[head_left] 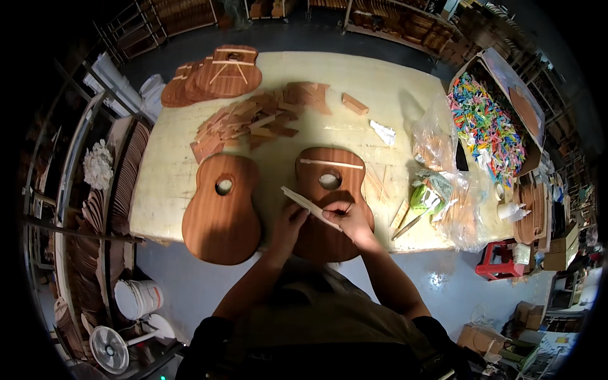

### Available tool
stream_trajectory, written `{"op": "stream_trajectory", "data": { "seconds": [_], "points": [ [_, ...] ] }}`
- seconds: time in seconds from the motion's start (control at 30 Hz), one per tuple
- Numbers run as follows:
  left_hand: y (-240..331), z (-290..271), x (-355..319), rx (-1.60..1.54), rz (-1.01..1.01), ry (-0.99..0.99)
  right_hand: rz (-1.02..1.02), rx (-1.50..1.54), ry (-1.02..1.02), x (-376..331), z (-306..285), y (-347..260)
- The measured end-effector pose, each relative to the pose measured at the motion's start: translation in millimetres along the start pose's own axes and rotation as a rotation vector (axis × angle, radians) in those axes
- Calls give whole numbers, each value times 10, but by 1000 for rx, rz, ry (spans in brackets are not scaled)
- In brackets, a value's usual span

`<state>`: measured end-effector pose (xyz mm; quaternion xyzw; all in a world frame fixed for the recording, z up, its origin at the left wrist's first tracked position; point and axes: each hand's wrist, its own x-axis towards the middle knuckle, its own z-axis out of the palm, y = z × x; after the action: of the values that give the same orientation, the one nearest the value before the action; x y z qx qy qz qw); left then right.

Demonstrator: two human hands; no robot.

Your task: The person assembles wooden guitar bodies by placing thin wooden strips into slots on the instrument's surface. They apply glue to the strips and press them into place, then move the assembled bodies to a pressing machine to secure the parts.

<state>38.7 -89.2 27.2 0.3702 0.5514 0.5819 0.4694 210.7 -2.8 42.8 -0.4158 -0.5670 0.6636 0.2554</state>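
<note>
A pale wooden brace strip (309, 206) is held slantwise between my hands. Its lower right end is pinched by the fingers of my right hand (352, 223), and my left hand (290, 227) grips it nearer the middle. Beneath them lies a brown guitar-shaped wooden plate (312, 168) with a round soundhole and one light strip across its upper end. To its left rests a second brown guitar-shaped plate (223, 221), with a soundhole and no strips on it.
Several braced plates (229, 75) overlap at the far left of the table (278, 66). Small wood pieces (244, 117) are heaped mid-table, with a wood block (354, 104) beyond. At right are a plastic bag (434, 136), a green-white bundle (428, 197) and a box of colourful clips (484, 123).
</note>
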Motion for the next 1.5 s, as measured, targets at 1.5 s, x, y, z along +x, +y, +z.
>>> {"op": "stream_trajectory", "data": {
  "seconds": [1.5],
  "points": [
    [527,-430,-129,-15,37,204,-297,-495,9,9,613,-302]
  ]
}}
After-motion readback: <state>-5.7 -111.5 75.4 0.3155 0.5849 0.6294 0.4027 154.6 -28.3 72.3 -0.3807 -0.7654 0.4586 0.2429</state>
